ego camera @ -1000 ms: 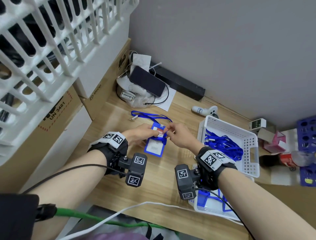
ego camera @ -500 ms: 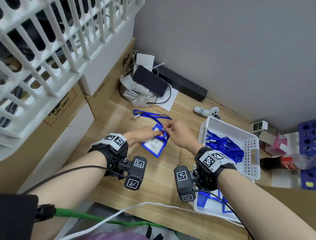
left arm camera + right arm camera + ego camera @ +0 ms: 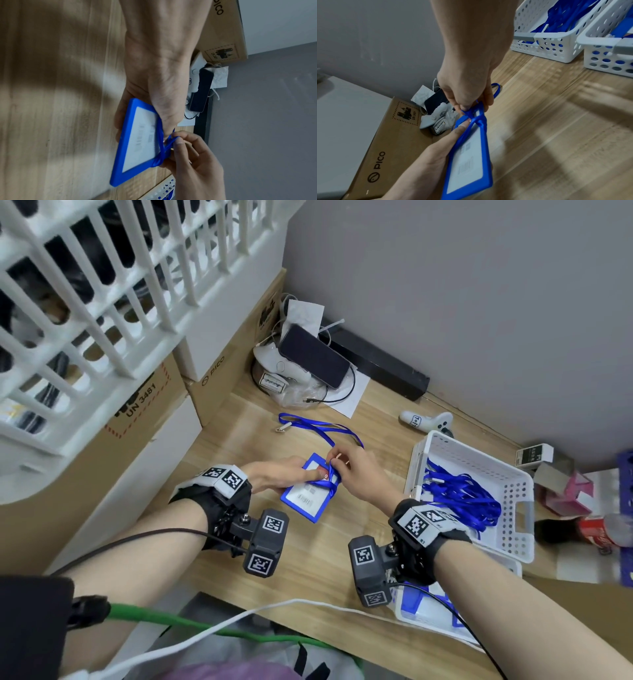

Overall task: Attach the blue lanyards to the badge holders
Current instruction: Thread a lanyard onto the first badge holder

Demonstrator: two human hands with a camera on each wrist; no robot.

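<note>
A blue-framed badge holder (image 3: 301,494) (image 3: 135,146) (image 3: 469,159) with a white card inside is held above the wooden desk. My left hand (image 3: 284,475) (image 3: 159,94) grips its upper part, thumb on the face. My right hand (image 3: 352,470) (image 3: 467,86) pinches the blue lanyard (image 3: 329,431) (image 3: 476,113) where it loops through the holder's top edge. The lanyard's free length trails back across the desk to a small white clip (image 3: 283,428).
A white basket (image 3: 513,491) of blue lanyards stands at right, a second white basket (image 3: 411,616) with badge holders under my right wrist. Cardboard boxes (image 3: 144,419) line the left. A phone (image 3: 313,356) on white gear and a white controller (image 3: 428,421) lie near the wall.
The badge holder has turned and lifted slightly between my hands. My right hand has pulled the lanyard loop tighter at the holder's top edge.
</note>
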